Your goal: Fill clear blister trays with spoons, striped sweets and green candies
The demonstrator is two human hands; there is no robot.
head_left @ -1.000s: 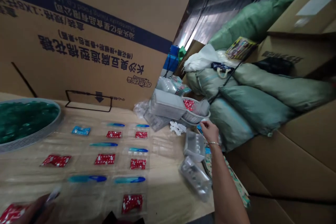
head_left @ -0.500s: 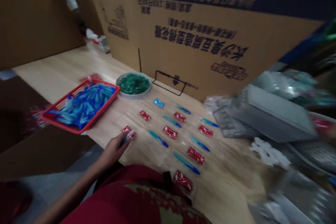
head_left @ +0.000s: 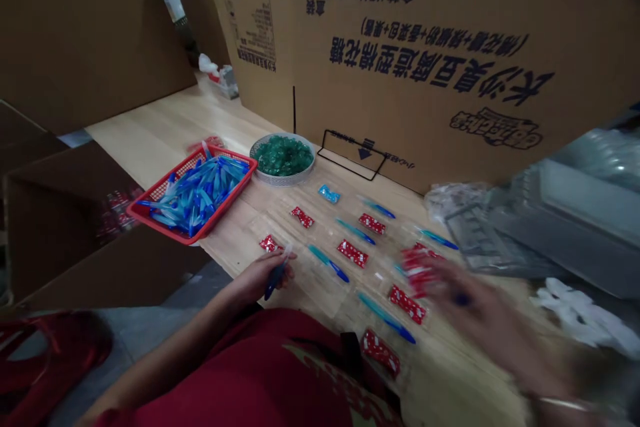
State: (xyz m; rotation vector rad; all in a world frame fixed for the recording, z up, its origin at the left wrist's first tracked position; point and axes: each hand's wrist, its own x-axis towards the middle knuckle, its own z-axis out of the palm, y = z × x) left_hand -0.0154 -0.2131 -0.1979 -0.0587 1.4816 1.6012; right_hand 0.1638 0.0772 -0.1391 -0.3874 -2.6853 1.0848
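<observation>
My left hand (head_left: 263, 275) rests at the table's near edge, closed on a blue pen-like stick (head_left: 276, 273), beside a red packet (head_left: 269, 243). My right hand (head_left: 480, 317) is smeared by motion over the right side of the layout; red packets (head_left: 417, 267) show at its fingertips, but the fingers are too blurred to read. Clear plastic trays (head_left: 320, 240) lie in rows on the wooden table (head_left: 150, 133), each with red packets (head_left: 353, 253) and blue sticks (head_left: 329, 262).
A red basket (head_left: 145, 212) of blue sticks and a round dish (head_left: 283, 177) of green pieces sit at the left. A big printed cardboard box (head_left: 450, 47) stands behind. Stacked clear plastic trays (head_left: 550, 220) and white pieces (head_left: 575, 310) lie right. An open carton (head_left: 65, 227) stands below left.
The camera swung left from the sacks and basket to the table. My right hand has come back from the white basket and now sweeps over the rows. My left hand stays on the blue stick.
</observation>
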